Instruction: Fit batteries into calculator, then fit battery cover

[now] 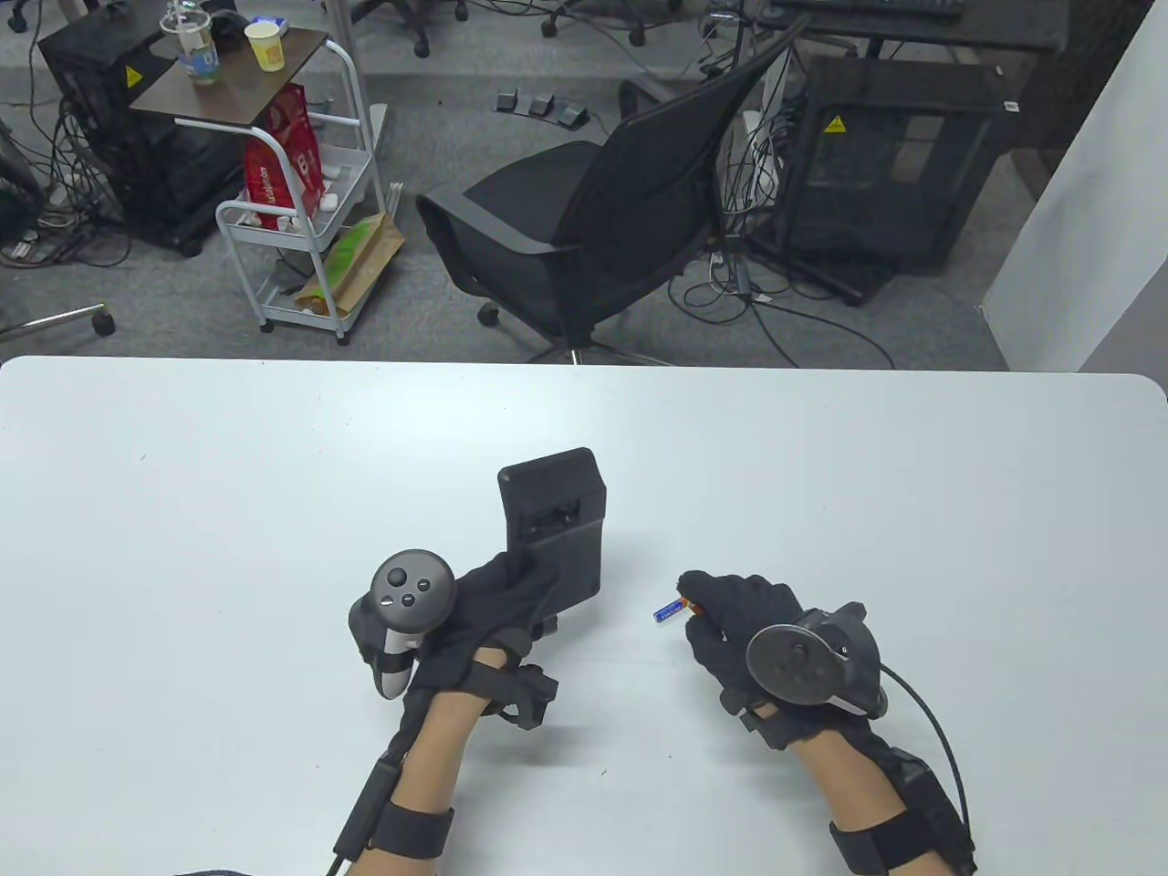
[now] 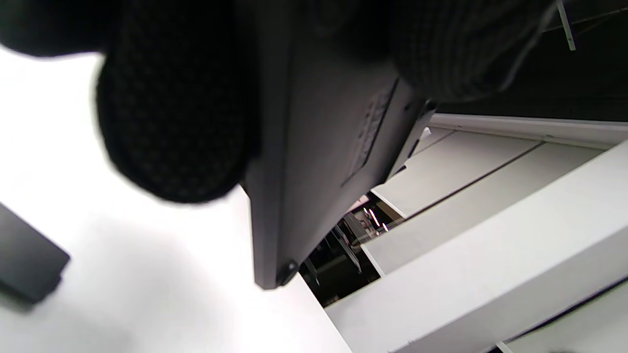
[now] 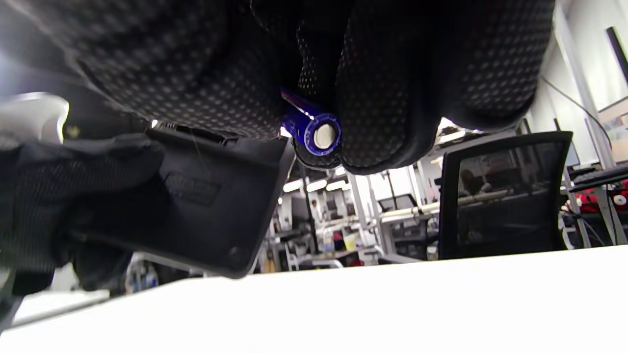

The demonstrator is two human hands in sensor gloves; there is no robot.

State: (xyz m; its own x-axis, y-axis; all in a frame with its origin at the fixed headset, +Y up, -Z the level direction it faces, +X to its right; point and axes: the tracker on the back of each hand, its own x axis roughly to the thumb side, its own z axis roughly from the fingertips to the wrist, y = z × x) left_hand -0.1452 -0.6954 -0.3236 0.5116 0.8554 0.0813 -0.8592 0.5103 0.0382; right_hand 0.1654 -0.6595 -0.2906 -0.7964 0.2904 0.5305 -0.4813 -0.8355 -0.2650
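My left hand point(image 1: 497, 598) grips the black calculator point(image 1: 555, 525) by its near end and holds it back side up, tilted above the table, with the open battery bay point(image 1: 550, 517) showing. The calculator's back fills the left wrist view point(image 2: 319, 162) and shows at the left of the right wrist view point(image 3: 206, 196). My right hand point(image 1: 730, 611) pinches a small blue battery point(image 1: 668, 610) at its fingertips, to the right of the calculator and apart from it. The battery's metal end faces the camera in the right wrist view point(image 3: 319, 135). A flat black piece point(image 2: 27, 262), perhaps the battery cover, lies on the table.
The white table point(image 1: 821, 474) reaches its far edge a little beyond the calculator. A black office chair point(image 1: 630, 201), a trolley point(image 1: 301, 182) and black cabinets stand on the floor behind it.
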